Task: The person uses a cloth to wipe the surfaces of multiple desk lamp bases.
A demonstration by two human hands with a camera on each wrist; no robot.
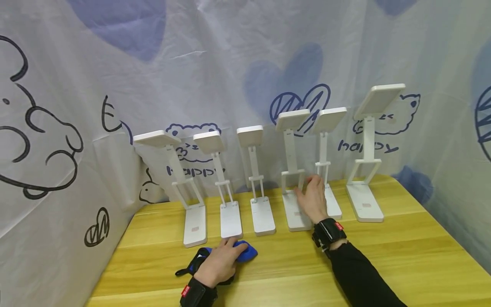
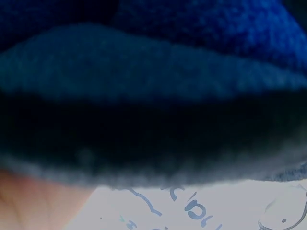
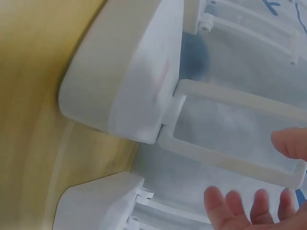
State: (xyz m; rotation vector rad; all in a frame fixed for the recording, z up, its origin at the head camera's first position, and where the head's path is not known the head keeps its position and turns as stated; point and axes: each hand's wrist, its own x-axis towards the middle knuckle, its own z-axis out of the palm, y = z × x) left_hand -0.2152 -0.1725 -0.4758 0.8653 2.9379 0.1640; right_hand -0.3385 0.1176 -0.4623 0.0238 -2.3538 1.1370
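Note:
Several white folding desk lamps stand in a row. My right hand [image 1: 312, 199] is at the fourth lamp from the left [image 1: 297, 218], beside its lower bracket. In the right wrist view, the thumb [image 3: 291, 143] and fingers [image 3: 220, 206] are spread on either side of that U-shaped bracket [image 3: 225, 162], apart from each other. My left hand [image 1: 219, 262] lies low on the table with bent fingers, holding a blue cloth [image 1: 247, 252] with black parts. Fuzzy blue fabric [image 2: 158, 62] fills most of the left wrist view; the left fingertips are hidden there.
The lamps stand along the back of the wooden table [image 1: 153, 251], in front of a patterned white curtain [image 1: 230, 76]. Close to the right hand is the fifth lamp [image 1: 332, 204]. At the far right stands the tallest lamp [image 1: 364, 202].

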